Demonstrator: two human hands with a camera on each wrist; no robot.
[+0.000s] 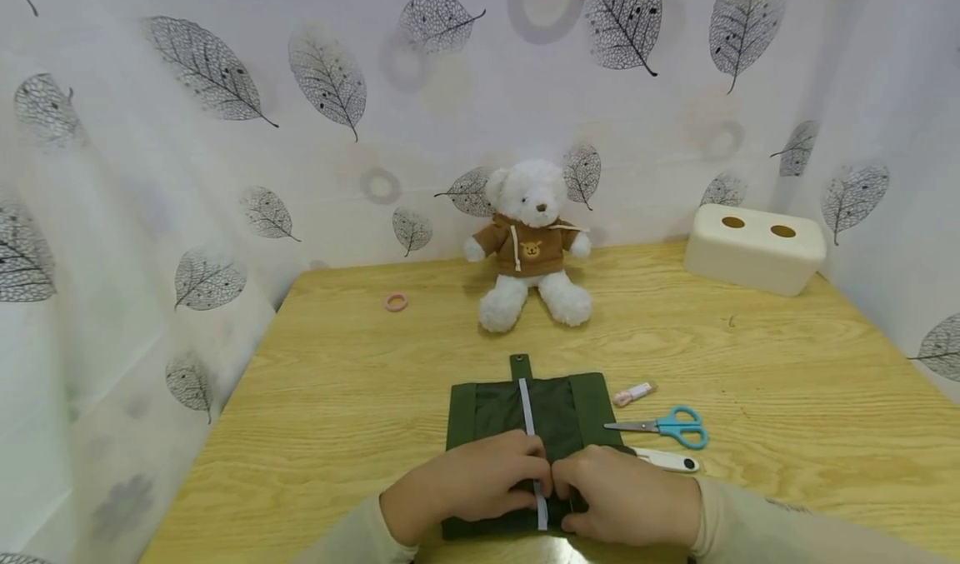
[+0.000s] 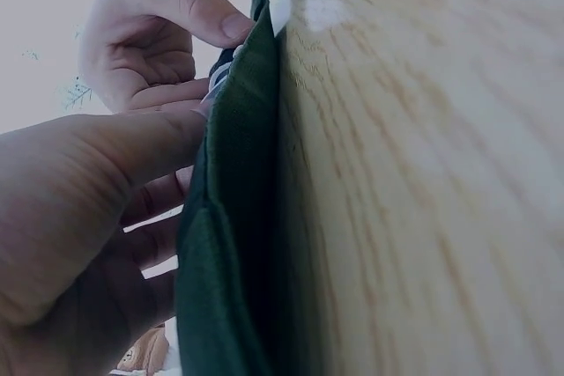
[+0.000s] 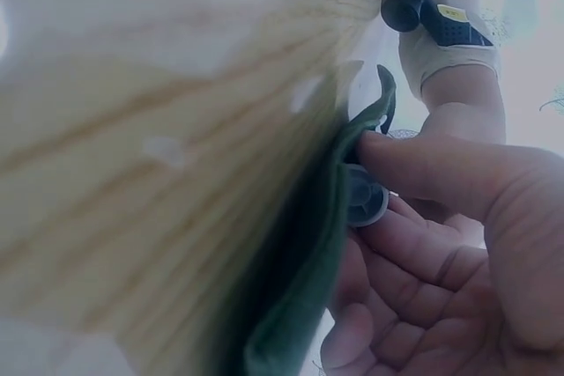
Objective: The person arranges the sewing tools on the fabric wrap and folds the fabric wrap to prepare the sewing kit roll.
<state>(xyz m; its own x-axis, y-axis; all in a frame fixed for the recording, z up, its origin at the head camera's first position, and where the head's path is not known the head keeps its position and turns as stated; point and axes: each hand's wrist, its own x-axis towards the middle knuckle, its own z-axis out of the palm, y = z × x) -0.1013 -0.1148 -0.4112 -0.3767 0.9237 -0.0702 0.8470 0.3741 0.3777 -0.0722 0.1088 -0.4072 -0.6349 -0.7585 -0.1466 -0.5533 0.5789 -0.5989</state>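
Green fabric case unfolded on the wood-grain table, presumably so both hands reach its pale strip; blue-handled scissors just right, likely for easy pickup; left hand, fingers bent at the strip, grip cannot be told; right hand, thumb and forefinger pinching a clear disc.

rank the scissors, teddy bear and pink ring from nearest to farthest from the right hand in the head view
1. Scissors: just beyond the right hand, blue handles to the right.
2. Teddy bear: farther back, a bit left of that hand.
3. Pink ring: also toward the back, well off to the left.
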